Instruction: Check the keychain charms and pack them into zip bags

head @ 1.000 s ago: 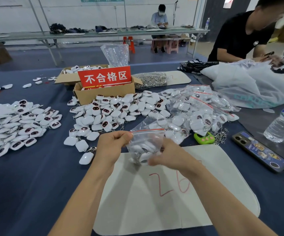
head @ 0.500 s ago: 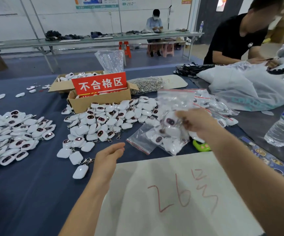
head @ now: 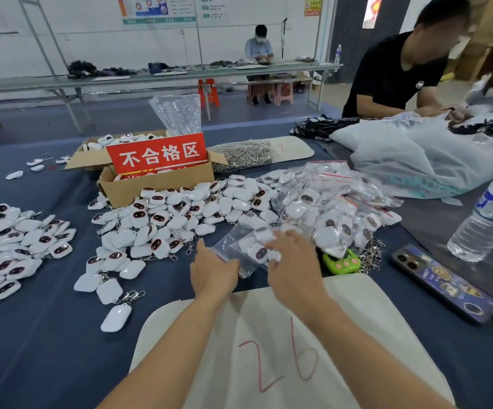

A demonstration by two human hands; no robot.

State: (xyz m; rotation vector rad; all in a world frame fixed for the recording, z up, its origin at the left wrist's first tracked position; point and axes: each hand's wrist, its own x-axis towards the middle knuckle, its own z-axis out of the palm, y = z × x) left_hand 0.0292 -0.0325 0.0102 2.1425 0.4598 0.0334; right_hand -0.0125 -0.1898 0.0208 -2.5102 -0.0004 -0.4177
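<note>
Your single head-worn camera looks forward and down over the blue table (head: 47, 349), its wide lens bowing the frame's edges. Your forearms enter from the bottom edge, and your left hand (head: 214, 271) and right hand (head: 294, 270) sit close to the lens, just below centre. The white sheet (head: 263, 314) lies nearest; the cardboard box (head: 156, 187) stands farther out at mid-frame. Beyond it, the view carries across the room to a far bench (head: 150, 76) and a seated person (head: 258, 48) by the back wall.
</note>
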